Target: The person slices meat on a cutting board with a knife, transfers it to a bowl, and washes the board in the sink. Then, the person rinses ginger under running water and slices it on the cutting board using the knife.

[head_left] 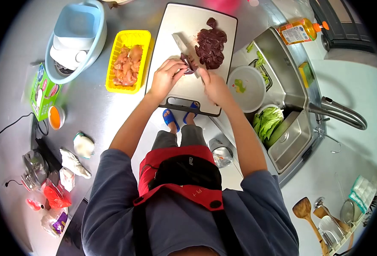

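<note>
A light cutting board (171,91) with a dark rim lies in front of me. My right hand (216,87) is closed round the handle of a knife (180,44), whose blade points up and left across the board. Beside the blade, the bent fingers of my left hand (166,77) press on a dark red piece of meat (189,68). A heap of dark red meat pieces (211,48) lies on the board's right part. Left of the board, a yellow tray (145,40) holds pale pink meat pieces (128,66).
To the right is a sink (290,85) with a white bowl (248,96) and leafy greens (268,123); a faucet (342,113) reaches over it. A blue basin (99,36) stands upper left, a small bowl of orange liquid (55,117) below it. An orange soap bottle (297,33) sits upper right.
</note>
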Action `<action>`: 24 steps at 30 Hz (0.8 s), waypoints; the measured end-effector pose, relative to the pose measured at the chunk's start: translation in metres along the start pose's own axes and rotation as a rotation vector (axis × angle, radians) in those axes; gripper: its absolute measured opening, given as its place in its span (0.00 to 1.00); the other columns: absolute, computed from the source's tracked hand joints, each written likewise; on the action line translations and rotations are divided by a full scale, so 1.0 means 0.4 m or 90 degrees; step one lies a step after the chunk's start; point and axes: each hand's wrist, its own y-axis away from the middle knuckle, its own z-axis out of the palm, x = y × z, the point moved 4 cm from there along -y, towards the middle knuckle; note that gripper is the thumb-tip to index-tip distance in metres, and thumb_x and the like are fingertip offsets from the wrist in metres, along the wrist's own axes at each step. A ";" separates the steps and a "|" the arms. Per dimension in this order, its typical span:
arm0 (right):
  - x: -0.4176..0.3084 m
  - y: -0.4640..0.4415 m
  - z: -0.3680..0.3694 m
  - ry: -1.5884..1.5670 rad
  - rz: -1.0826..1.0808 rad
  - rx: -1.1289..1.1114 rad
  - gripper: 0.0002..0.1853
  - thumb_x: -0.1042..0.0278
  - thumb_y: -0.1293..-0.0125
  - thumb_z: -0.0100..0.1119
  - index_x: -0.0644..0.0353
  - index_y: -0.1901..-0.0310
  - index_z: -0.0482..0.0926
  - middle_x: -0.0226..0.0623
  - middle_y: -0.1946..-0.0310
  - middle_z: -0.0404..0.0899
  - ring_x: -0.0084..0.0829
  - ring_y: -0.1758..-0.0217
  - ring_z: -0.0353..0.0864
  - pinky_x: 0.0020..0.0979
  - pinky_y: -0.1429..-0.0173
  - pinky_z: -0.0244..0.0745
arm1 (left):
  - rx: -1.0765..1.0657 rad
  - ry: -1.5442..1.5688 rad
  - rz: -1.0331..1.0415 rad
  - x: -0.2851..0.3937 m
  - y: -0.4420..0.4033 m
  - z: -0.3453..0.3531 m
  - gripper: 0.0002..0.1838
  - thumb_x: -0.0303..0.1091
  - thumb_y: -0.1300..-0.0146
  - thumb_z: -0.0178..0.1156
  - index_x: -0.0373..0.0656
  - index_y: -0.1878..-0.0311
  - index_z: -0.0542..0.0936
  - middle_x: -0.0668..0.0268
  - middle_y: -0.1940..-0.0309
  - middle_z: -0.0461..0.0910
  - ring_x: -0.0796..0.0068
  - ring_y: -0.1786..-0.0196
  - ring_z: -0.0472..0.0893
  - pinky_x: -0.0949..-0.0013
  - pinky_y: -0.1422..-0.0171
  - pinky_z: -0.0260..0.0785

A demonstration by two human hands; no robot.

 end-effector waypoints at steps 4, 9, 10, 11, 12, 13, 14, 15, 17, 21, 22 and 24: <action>0.042 0.023 -0.034 -0.163 0.114 -0.074 0.26 0.39 0.28 0.41 0.58 0.68 0.70 0.27 0.87 0.62 0.21 0.92 0.59 0.27 0.88 0.58 | -0.004 0.001 -0.015 -0.002 0.002 0.000 0.07 0.26 0.47 0.68 0.42 0.64 0.83 0.65 0.62 0.82 0.65 0.55 0.81 0.67 0.51 0.75; 0.075 0.055 -0.124 -0.119 0.134 0.002 0.27 0.41 0.28 0.41 0.61 0.69 0.70 0.29 0.86 0.64 0.22 0.91 0.61 0.27 0.87 0.59 | -0.031 0.012 -0.030 0.004 0.012 0.001 0.09 0.24 0.48 0.68 0.40 0.62 0.83 0.63 0.60 0.83 0.63 0.54 0.81 0.66 0.48 0.74; 0.059 0.058 -0.134 -0.127 0.117 -0.031 0.27 0.41 0.28 0.41 0.60 0.69 0.70 0.28 0.86 0.64 0.21 0.91 0.61 0.26 0.87 0.58 | -0.031 0.003 -0.030 0.004 0.011 0.002 0.09 0.24 0.48 0.68 0.40 0.62 0.83 0.63 0.59 0.83 0.63 0.53 0.81 0.66 0.48 0.74; 0.048 0.064 -0.139 -0.128 0.114 -0.030 0.27 0.41 0.28 0.41 0.60 0.69 0.70 0.28 0.86 0.64 0.21 0.91 0.61 0.26 0.87 0.58 | -0.030 -0.006 -0.030 0.002 0.010 0.001 0.09 0.25 0.48 0.68 0.40 0.61 0.83 0.63 0.59 0.83 0.63 0.53 0.81 0.66 0.47 0.74; 0.039 0.073 -0.133 -0.228 0.117 -0.060 0.27 0.39 0.28 0.41 0.59 0.69 0.69 0.27 0.87 0.62 0.19 0.91 0.58 0.25 0.87 0.58 | -0.029 -0.008 -0.029 0.004 0.010 0.000 0.09 0.25 0.48 0.68 0.40 0.61 0.83 0.63 0.59 0.83 0.63 0.53 0.81 0.66 0.47 0.74; 0.030 0.072 -0.127 -0.327 0.118 -0.092 0.28 0.37 0.28 0.40 0.57 0.69 0.68 0.25 0.87 0.60 0.17 0.92 0.56 0.25 0.88 0.57 | -0.031 -0.013 -0.027 0.005 0.009 0.000 0.09 0.25 0.47 0.68 0.40 0.61 0.83 0.63 0.59 0.83 0.63 0.53 0.81 0.66 0.47 0.74; 0.027 0.067 -0.126 -0.327 0.118 -0.095 0.28 0.37 0.28 0.40 0.57 0.69 0.68 0.25 0.87 0.60 0.17 0.92 0.56 0.25 0.88 0.57 | -0.035 -0.016 -0.026 0.007 0.009 0.000 0.09 0.25 0.47 0.68 0.41 0.61 0.83 0.63 0.58 0.83 0.63 0.53 0.81 0.66 0.47 0.74; 0.028 0.067 -0.121 -0.335 0.120 -0.101 0.28 0.37 0.28 0.40 0.57 0.69 0.68 0.25 0.87 0.60 0.17 0.92 0.56 0.25 0.88 0.57 | -0.038 -0.016 -0.030 0.009 0.015 0.001 0.09 0.25 0.47 0.68 0.41 0.61 0.83 0.63 0.58 0.83 0.63 0.53 0.81 0.66 0.47 0.74; 0.030 0.060 -0.116 -0.343 0.120 -0.106 0.28 0.36 0.28 0.39 0.57 0.69 0.68 0.25 0.87 0.60 0.17 0.92 0.55 0.24 0.88 0.57 | -0.030 -0.026 -0.020 0.007 0.013 0.000 0.09 0.25 0.47 0.67 0.41 0.61 0.83 0.64 0.58 0.83 0.63 0.53 0.81 0.66 0.47 0.73; 0.026 0.052 -0.107 -0.352 0.070 -0.090 0.27 0.38 0.27 0.39 0.57 0.68 0.68 0.25 0.86 0.61 0.18 0.92 0.56 0.24 0.88 0.56 | -0.004 -0.040 -0.017 0.012 0.011 -0.009 0.09 0.25 0.48 0.68 0.41 0.62 0.84 0.64 0.57 0.83 0.64 0.53 0.81 0.66 0.48 0.74; 0.020 0.055 -0.104 -0.335 0.048 -0.075 0.26 0.39 0.26 0.39 0.57 0.69 0.68 0.25 0.86 0.61 0.18 0.92 0.56 0.24 0.88 0.55 | -0.010 -0.046 -0.028 0.011 0.015 -0.010 0.09 0.25 0.48 0.68 0.41 0.62 0.84 0.65 0.58 0.83 0.64 0.53 0.81 0.67 0.48 0.74; 0.003 0.078 -0.086 -0.229 0.050 -0.065 0.26 0.41 0.26 0.40 0.58 0.69 0.69 0.26 0.86 0.62 0.18 0.90 0.58 0.25 0.86 0.57 | -0.016 -0.052 -0.040 0.008 0.019 -0.011 0.09 0.25 0.49 0.68 0.41 0.62 0.84 0.65 0.58 0.83 0.64 0.54 0.81 0.67 0.49 0.74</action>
